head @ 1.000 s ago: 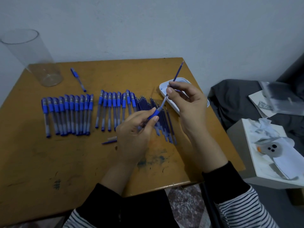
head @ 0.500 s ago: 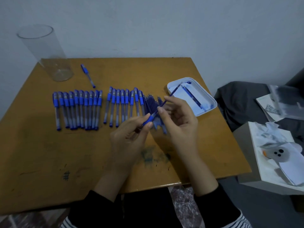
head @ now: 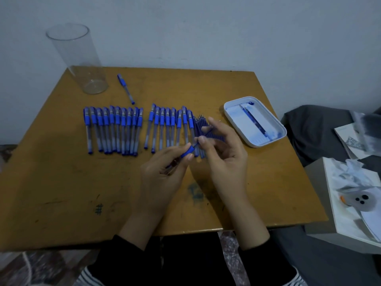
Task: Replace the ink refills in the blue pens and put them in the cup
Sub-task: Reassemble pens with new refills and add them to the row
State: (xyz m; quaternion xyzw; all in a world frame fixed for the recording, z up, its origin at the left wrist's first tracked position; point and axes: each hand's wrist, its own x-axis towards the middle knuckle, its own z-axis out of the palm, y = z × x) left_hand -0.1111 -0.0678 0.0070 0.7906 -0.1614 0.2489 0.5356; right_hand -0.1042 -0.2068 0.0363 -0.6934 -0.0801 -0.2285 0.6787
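Pen (head: 188, 152) lay between the hands, axis running lower left to upper right. I saw the left hand (head: 165, 174) grip its barrel and the right hand (head: 224, 157) pinch the refill (head: 207, 134) at its mouth. The cup (head: 78, 58) stood far left, nearer the left hand.

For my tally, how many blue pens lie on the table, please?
19: left row ten, right row eight, lone pen near the cup; right hand may hide more.
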